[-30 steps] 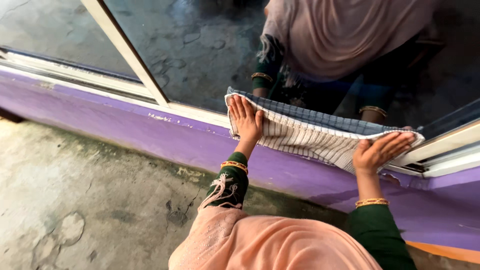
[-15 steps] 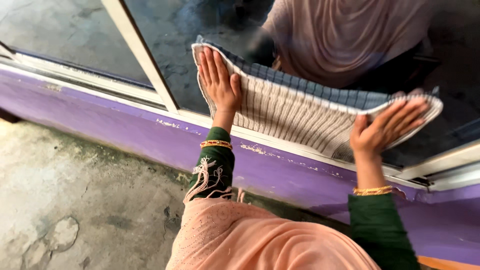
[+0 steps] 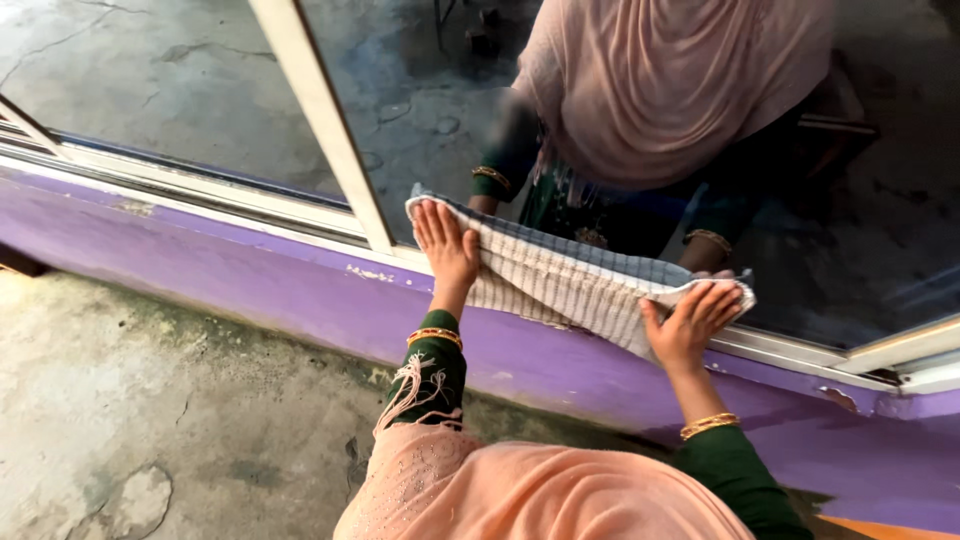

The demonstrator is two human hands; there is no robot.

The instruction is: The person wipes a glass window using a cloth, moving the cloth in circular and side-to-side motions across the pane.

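Note:
A striped white and grey cloth (image 3: 560,285) lies spread flat against the lower part of a glass window pane (image 3: 440,110). My left hand (image 3: 447,245) presses its left end with the fingers flat and pointing up. My right hand (image 3: 690,322) presses its right end near the sill, fingers spread. Both wrists carry gold bangles over dark green sleeves. The glass mirrors my own figure in a pink shawl (image 3: 680,80).
A white window frame bar (image 3: 320,120) runs up left of the cloth. Below the sill is a purple painted wall (image 3: 300,290), then a rough, stained concrete floor (image 3: 130,420). A second pane sits further left.
Both hands slid the cloth up the glass, then back down towards the sill, where it sits now.

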